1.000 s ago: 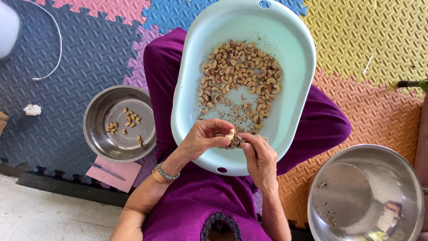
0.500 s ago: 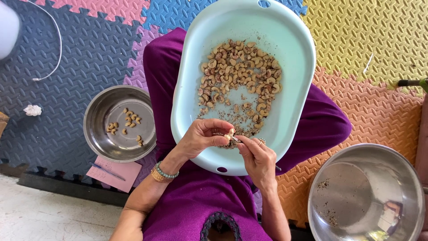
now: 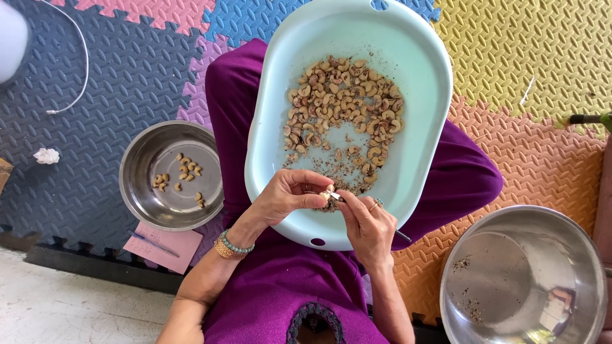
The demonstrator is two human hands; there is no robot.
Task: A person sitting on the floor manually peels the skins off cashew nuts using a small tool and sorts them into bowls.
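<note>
I see the left hand [image 3: 290,196] curled over the near rim of the pale blue tub [image 3: 421,83], thumb and fingertips pinched closed on a single cashew nut [image 3: 327,193]. The nut sits at the tip of the left hand, between it and the right hand [image 3: 366,224], which comes up to meet it from just below and to the right. The right hand is closed around a thin metal tool [image 3: 338,197]; its point touches the nut, and a dark end of it pokes out past the heel of that hand. I cannot tell how much skin is left on the nut, as it is small and partly hidden by the fingers.

Just beyond both hands, inside the tub, lies a scatter of brown peel crumbs [image 3: 347,178], and farther out a loose heap of unpeeled cashews [image 3: 341,105]. The tub rests across my lap, on the purple garment [image 3: 280,280].

Left of the left hand, well apart on the foam mat floor [image 3: 102,83], stands a small steel bowl [image 3: 146,204] with a few pale nuts in it. A pink paper slip [image 3: 162,248] lies just under its near edge. Right of the right hand, near the lower corner, stands a larger steel bowl [image 3: 574,293] with only flecks of debris. Beaded and gold bracelets [image 3: 233,247] circle the left wrist; a ring is on the right hand.
</note>
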